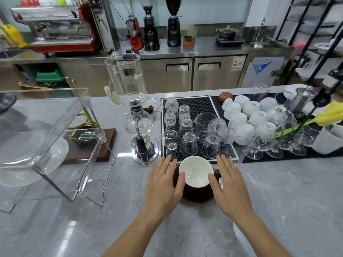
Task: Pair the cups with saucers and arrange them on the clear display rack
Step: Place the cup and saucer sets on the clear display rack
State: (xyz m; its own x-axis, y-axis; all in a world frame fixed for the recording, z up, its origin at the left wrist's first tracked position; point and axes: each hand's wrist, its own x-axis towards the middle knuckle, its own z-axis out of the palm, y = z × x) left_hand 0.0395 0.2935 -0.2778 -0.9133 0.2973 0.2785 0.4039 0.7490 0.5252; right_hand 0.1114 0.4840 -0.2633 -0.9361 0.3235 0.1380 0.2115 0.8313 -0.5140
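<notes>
A dark brown cup (197, 191) with a white inside stands on a matching brown saucer (189, 199) on the marble counter in front of me. My left hand (164, 184) lies flat against its left side, thumb touching the rim. My right hand (229, 184) mirrors it on the right, fingers straight and together. Neither hand closes around the cup. The clear display rack (55, 138) stands at the left, with white saucers (55, 151) showing through its tilted panels. Several white cups (250, 108) lie upside down on the black mat at the right.
A black mat (198, 106) behind the cup holds several upturned glasses and clear jugs. A siphon coffee maker (139, 127) stands between the rack and the mat. Stemmed glasses, a yellow flower (330, 114) and a white mug sit at the far right. A wooden board with gold-rimmed dishes lies behind the rack.
</notes>
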